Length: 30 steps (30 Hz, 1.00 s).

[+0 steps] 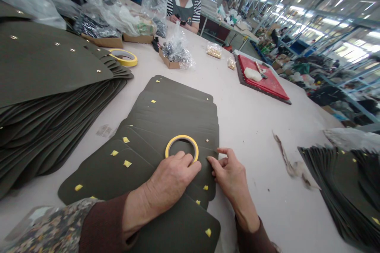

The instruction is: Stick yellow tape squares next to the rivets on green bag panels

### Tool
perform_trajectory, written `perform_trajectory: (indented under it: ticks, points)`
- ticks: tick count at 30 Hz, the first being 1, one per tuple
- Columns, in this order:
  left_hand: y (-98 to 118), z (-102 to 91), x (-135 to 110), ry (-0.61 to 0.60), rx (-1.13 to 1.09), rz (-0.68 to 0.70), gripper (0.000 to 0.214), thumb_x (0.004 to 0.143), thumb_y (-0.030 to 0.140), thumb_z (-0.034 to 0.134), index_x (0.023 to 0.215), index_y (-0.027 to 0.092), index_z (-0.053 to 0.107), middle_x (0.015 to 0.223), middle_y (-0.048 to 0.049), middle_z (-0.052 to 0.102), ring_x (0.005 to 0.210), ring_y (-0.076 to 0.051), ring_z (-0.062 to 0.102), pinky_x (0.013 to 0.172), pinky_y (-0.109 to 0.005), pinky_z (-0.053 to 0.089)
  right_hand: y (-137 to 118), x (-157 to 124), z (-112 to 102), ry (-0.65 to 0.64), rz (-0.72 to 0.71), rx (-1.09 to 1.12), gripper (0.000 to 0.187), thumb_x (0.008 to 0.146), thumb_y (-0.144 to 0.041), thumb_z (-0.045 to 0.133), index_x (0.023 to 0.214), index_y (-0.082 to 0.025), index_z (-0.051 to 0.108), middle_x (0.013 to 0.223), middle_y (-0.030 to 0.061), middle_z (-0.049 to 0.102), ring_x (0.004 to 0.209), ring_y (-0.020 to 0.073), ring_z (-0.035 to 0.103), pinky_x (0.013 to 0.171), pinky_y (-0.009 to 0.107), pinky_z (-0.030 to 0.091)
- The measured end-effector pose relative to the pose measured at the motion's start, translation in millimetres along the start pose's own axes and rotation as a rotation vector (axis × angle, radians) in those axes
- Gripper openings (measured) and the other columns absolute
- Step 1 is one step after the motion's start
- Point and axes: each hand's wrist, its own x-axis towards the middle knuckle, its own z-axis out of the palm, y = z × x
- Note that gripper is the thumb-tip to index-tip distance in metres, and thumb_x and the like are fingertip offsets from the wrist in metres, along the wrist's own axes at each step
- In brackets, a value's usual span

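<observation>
Several dark olive leather panels (pixel 175 114) lie fanned out in front of me, dotted with small yellow tape squares (pixel 127 163). A yellow tape roll (pixel 181 139) rests on them. My left hand (pixel 170 180) lies over the near edge of that roll, fingers curled on it. My right hand (pixel 230 172) sits just right of the roll at the panels' right edge, thumb and forefinger pinched together; what they hold is too small to name.
A tall stack of olive panels (pixel 44 87) fills the left. Another stack (pixel 347 189) lies at right. A second yellow tape roll (pixel 124 57), boxes of bagged hardware (pixel 175 53), a red mat (pixel 264 79) and a seated person (pixel 182 2) are farther back.
</observation>
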Motion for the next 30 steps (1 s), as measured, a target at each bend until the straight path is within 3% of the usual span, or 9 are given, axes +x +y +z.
perform_trajectory:
  ticks: [4, 9, 15, 18, 20, 22, 25, 30]
  points:
    - [0.3, -1.0, 1.3, -0.010, -0.015, -0.030, 0.007, 0.093, 0.016, 0.052, 0.088, 0.020, 0.055, 0.084, -0.0016, 0.057, 0.079, -0.020, 0.053, 0.065, -0.030, 0.045, 8.0, -11.2, -1.3, -0.019, 0.012, 0.152, 0.024, 0.084, -0.044, 0.061, 0.088, -0.020, 0.061, 0.062, -0.0003, 0.065, 0.053, 0.0158, 0.063, 0.049, 0.024, 0.051]
    - [-1.7, -3.4, 4.5, -0.022, -0.030, -0.066, 0.008, 0.093, 0.017, 0.051, 0.089, 0.021, 0.056, 0.085, -0.0011, 0.059, 0.080, -0.019, 0.054, 0.065, -0.029, 0.047, 3.3, -15.0, 5.7, 0.064, -0.210, -0.091, 0.020, 0.088, -0.034, 0.056, 0.085, -0.020, 0.070, 0.077, 0.0044, 0.072, 0.063, 0.0164, 0.064, 0.062, 0.026, 0.049]
    - [-24.6, -13.1, 14.9, 0.128, 0.022, -0.173, 0.011, 0.094, 0.015, 0.049, 0.097, 0.019, 0.059, 0.089, -0.0029, 0.063, 0.090, -0.020, 0.055, 0.076, -0.030, 0.049, -8.1, -2.7, 8.9, 0.032, -0.185, -0.146, 0.019, 0.085, -0.030, 0.057, 0.072, -0.020, 0.067, 0.056, -0.0023, 0.058, 0.052, 0.0129, 0.054, 0.055, 0.024, 0.041]
    - [-32.7, -16.6, 20.0, 0.104, 0.058, -0.215, 0.011, 0.093, 0.013, 0.049, 0.095, 0.019, 0.059, 0.091, -0.0036, 0.065, 0.093, -0.021, 0.056, 0.076, -0.030, 0.050, -5.9, -0.1, 6.1, 0.038, -0.177, -0.093, 0.017, 0.085, -0.032, 0.057, 0.087, -0.018, 0.067, 0.065, -0.0011, 0.060, 0.052, 0.0121, 0.051, 0.055, 0.025, 0.042]
    - [-33.7, -17.2, 21.5, 0.078, 0.077, -0.222, 0.011, 0.093, 0.013, 0.050, 0.094, 0.019, 0.059, 0.091, -0.0038, 0.065, 0.093, -0.021, 0.056, 0.075, -0.030, 0.050, -2.8, 1.0, 3.8, 0.078, -0.207, -0.081, 0.026, 0.086, -0.033, 0.056, 0.104, -0.016, 0.065, 0.080, 0.0030, 0.064, 0.054, 0.0121, 0.051, 0.058, 0.027, 0.045]
    - [-32.6, -17.0, 21.4, 0.075, 0.090, -0.222, 0.011, 0.093, 0.013, 0.050, 0.094, 0.019, 0.059, 0.091, -0.0037, 0.065, 0.092, -0.021, 0.057, 0.075, -0.030, 0.051, -0.5, 1.4, 1.7, 0.089, -0.256, -0.102, 0.027, 0.088, -0.034, 0.053, 0.104, -0.016, 0.066, 0.088, 0.0059, 0.064, 0.061, 0.0139, 0.054, 0.062, 0.028, 0.046]
    - [-31.2, -16.5, 20.4, 0.081, 0.092, -0.229, 0.012, 0.092, 0.011, 0.050, 0.092, 0.019, 0.058, 0.090, -0.0037, 0.064, 0.091, -0.021, 0.058, 0.072, -0.030, 0.051, -0.8, -1.4, -1.4, 0.045, -0.271, -0.121, 0.025, 0.090, -0.035, 0.051, 0.081, -0.018, 0.067, 0.079, 0.0054, 0.064, 0.070, 0.0170, 0.058, 0.065, 0.029, 0.046]
    - [-35.0, -15.9, 18.6, 0.108, 0.056, -0.209, 0.011, 0.092, 0.012, 0.050, 0.093, 0.018, 0.060, 0.089, -0.0046, 0.065, 0.092, -0.022, 0.059, 0.074, -0.031, 0.052, -3.9, -14.3, -9.6, -0.110, -0.151, -0.037, 0.019, 0.086, -0.034, 0.056, 0.090, -0.019, 0.067, 0.066, 0.0001, 0.065, 0.057, 0.0149, 0.058, 0.056, 0.026, 0.046]
